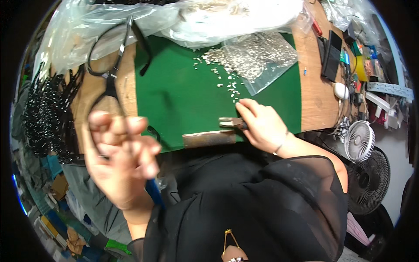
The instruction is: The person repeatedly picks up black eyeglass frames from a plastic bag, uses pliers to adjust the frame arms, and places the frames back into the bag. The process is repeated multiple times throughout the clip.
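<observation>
Black-framed eyeglasses (111,83) are raised above the left side of the bench, turned on end with one lens ring over the other. My left hand (118,161), blurred and close to the camera, has its fingers curled at the lower ring; the exact grip is unclear. On the green mat (174,100), my right hand (266,124) is closed around small pliers (231,122), their metal jaws pointing left. Just below the jaws, a worn metal bar (208,139) lies along the mat's near edge. Small shiny pieces (231,85) are scattered beyond my right hand.
A clear bag (275,61) of shiny pieces lies spilled on the mat. Large plastic bags (192,22) cover the back. Black beaded strands (50,113) hang at left. A black phone (332,54), cables and a white fan (359,140) are at right.
</observation>
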`<state>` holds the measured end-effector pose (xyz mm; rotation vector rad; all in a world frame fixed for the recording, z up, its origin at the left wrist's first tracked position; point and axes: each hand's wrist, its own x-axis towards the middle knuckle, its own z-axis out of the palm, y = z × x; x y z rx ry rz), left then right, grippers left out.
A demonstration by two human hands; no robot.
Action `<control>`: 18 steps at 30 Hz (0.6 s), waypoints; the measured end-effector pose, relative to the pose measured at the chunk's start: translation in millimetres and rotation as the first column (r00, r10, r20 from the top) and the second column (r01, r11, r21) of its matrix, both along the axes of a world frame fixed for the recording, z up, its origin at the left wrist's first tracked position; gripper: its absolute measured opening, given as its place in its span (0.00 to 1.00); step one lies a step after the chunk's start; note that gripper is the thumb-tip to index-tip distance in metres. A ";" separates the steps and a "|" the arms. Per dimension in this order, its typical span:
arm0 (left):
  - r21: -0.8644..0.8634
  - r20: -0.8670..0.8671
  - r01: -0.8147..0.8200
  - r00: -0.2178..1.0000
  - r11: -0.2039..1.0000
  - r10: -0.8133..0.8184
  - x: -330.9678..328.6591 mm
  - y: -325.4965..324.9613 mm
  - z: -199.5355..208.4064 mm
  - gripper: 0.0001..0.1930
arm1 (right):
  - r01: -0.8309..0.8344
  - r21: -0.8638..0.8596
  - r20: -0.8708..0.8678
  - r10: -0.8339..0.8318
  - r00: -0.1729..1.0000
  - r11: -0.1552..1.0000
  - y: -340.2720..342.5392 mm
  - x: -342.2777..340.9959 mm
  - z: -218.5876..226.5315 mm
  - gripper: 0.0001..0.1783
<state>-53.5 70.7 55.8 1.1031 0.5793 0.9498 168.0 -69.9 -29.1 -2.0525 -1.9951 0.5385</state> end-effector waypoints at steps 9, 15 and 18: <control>-0.103 -0.176 0.070 0.980 0.992 -0.087 19.1 -50.0 -46.2 0.42 | 0.219 0.023 -0.178 -0.211 0.961 0.976 16.8 26.4 6.0 0.10; -0.014 -0.084 0.187 0.979 0.982 -0.188 24.5 -56.1 -50.9 0.48 | 0.253 0.095 -0.159 -0.236 0.959 0.963 21.3 14.3 -23.1 0.08; 0.013 -0.127 0.226 0.967 0.974 -0.222 28.3 -58.2 -57.1 0.47 | 0.126 0.138 -0.153 -0.104 0.983 0.982 22.1 18.0 -24.2 0.10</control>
